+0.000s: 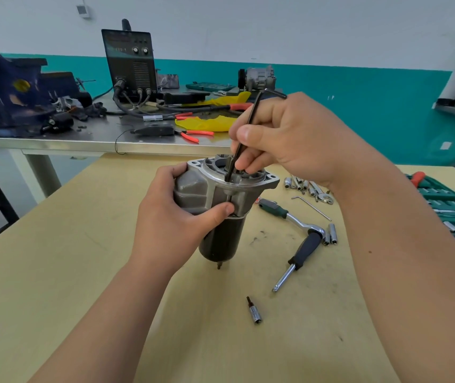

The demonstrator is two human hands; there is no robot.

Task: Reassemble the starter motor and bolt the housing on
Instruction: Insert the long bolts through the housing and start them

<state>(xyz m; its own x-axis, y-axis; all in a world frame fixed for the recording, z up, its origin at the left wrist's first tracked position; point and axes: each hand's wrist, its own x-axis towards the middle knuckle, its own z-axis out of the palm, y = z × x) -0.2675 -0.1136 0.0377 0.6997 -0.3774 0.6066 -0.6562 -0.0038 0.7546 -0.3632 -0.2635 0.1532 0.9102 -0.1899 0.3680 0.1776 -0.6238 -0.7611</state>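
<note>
Setting, head view: tan worktable (pixel 82 272) is seen in front, a cluttered steel bench (pixel 96 134) behind
Starter motor (pixel 222 217): stood upright at the table's middle, its base partly hidden by the left wrist
Left hand (pixel 171 219): wrapped round the grey housing (pixel 193 193), thumb pressed on its front
Right hand (pixel 298 139): clenched on a black hex key (pixel 244 136)
Key tip: lowered into the housing top, its seat cannot be made out
Socket case (pixel 447 205): cut off at the right edge

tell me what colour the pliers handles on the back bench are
Red-orange pliers handles, seen in the head view.
</note>
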